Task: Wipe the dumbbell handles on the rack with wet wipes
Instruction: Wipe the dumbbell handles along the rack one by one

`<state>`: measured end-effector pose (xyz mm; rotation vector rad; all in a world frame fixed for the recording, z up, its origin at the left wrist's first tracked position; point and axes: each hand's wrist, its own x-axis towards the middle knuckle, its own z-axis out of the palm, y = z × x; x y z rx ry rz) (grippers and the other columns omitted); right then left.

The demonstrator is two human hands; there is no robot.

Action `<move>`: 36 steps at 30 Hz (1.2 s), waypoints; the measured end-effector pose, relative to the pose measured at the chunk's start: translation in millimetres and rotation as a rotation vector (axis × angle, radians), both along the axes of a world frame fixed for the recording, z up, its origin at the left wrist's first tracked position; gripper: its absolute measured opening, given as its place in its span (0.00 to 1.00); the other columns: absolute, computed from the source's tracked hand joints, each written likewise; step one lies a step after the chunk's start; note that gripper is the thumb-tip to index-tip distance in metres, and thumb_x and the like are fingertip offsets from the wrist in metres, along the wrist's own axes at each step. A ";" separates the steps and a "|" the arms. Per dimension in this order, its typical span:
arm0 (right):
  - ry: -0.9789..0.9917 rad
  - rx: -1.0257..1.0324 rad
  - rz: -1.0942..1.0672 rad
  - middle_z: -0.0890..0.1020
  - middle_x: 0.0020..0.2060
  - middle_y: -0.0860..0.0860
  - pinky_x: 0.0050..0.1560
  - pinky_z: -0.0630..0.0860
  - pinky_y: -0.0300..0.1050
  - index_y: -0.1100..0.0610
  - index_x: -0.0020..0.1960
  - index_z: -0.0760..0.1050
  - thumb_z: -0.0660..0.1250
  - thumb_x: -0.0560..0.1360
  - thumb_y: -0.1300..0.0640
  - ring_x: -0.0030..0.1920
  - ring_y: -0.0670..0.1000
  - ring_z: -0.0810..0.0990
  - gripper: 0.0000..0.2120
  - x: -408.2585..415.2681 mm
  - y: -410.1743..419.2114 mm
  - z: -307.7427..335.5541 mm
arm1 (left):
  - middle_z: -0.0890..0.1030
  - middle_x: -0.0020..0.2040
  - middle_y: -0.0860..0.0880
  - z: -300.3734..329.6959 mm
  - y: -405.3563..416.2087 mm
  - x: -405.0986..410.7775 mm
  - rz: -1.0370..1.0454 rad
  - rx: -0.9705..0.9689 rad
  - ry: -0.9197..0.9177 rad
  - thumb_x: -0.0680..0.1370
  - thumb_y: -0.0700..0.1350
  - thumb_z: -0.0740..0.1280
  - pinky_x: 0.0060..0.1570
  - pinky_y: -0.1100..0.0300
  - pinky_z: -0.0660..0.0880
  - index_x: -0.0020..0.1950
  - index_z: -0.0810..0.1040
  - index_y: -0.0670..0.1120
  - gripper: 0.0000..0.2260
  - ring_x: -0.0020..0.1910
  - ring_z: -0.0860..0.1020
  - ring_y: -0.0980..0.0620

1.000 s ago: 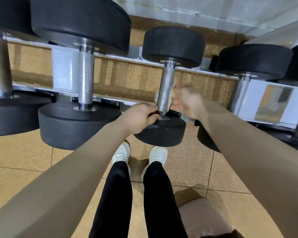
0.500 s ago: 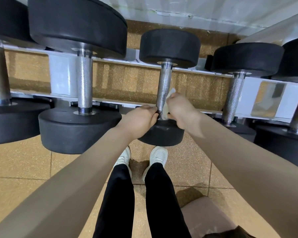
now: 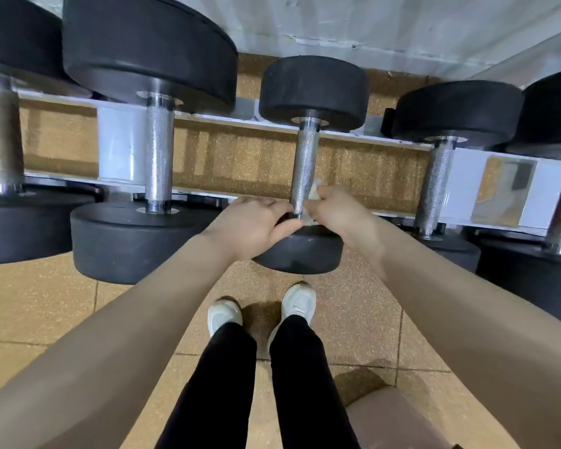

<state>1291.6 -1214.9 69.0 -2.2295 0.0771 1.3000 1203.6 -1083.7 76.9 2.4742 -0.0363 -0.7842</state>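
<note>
At frame centre, the right hand (image 3: 336,210) grips a wet wipe (image 3: 314,193) against the knurled dumbbell handle (image 3: 305,163); the left hand (image 3: 256,222) pinches the handle's base.

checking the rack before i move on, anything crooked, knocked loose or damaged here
Nothing stands out. The dumbbells sit in line on the rack; the small dumbbell rests straight, with the right hand holding the wipe at its handle and the left hand steadying.
</note>
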 end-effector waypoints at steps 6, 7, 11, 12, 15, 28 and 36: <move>-0.030 0.272 -0.374 0.79 0.50 0.53 0.59 0.74 0.49 0.58 0.59 0.72 0.54 0.81 0.56 0.50 0.52 0.78 0.12 2.0 -1.5 2.3 | 0.74 0.54 0.52 4.7 -1.2 8.4 -0.030 -0.081 0.082 0.71 0.66 0.62 0.49 0.56 0.72 0.60 0.69 0.47 0.27 0.49 0.74 0.51; -0.017 0.350 -0.470 0.79 0.48 0.52 0.59 0.73 0.48 0.56 0.56 0.73 0.53 0.82 0.56 0.49 0.51 0.77 0.10 1.6 -3.2 1.7 | 0.74 0.52 0.53 3.4 -0.5 10.0 -0.035 -0.088 0.070 0.71 0.66 0.64 0.48 0.56 0.72 0.60 0.69 0.47 0.27 0.47 0.73 0.52; -0.008 0.436 -0.492 0.79 0.43 0.51 0.58 0.72 0.48 0.51 0.46 0.72 0.55 0.81 0.57 0.51 0.52 0.76 0.09 -1.3 -8.8 -5.5 | 0.76 0.47 0.51 -2.5 -1.0 13.6 -0.031 -0.108 0.014 0.63 0.70 0.61 0.45 0.54 0.73 0.50 0.70 0.48 0.29 0.44 0.74 0.51; -0.003 0.403 -0.447 0.80 0.46 0.53 0.58 0.72 0.48 0.53 0.49 0.73 0.56 0.81 0.58 0.53 0.54 0.77 0.08 -0.8 -8.3 -7.6 | 0.76 0.45 0.51 -3.8 -0.8 15.1 -0.034 -0.114 0.009 0.61 0.71 0.61 0.43 0.54 0.73 0.48 0.70 0.49 0.29 0.43 0.74 0.51; -0.037 0.224 -0.229 0.81 0.49 0.56 0.52 0.76 0.49 0.59 0.51 0.75 0.57 0.81 0.56 0.50 0.55 0.79 0.10 5.4 -11.0 -12.9 | 0.75 0.45 0.51 -5.5 -0.7 17.5 -0.075 -0.086 -0.016 0.61 0.73 0.60 0.42 0.55 0.72 0.45 0.69 0.50 0.29 0.43 0.74 0.51; -0.055 0.506 -0.196 0.81 0.36 0.54 0.30 0.74 0.35 0.66 0.51 0.76 0.58 0.80 0.57 0.32 0.45 0.79 0.13 7.4 -21.8 -30.8 | 0.75 0.43 0.51 -5.8 -5.4 16.5 -0.138 -0.011 -0.080 0.69 0.67 0.60 0.44 0.53 0.73 0.49 0.72 0.48 0.23 0.42 0.74 0.51; -0.181 0.524 -0.290 0.80 0.40 0.54 0.42 0.78 0.41 0.61 0.55 0.75 0.52 0.81 0.63 0.39 0.49 0.79 0.13 9.7 -11.1 -27.3 | 0.75 0.42 0.50 -6.1 -8.9 10.8 -0.188 0.092 -0.119 0.68 0.73 0.52 0.45 0.50 0.75 0.49 0.75 0.50 0.30 0.42 0.75 0.51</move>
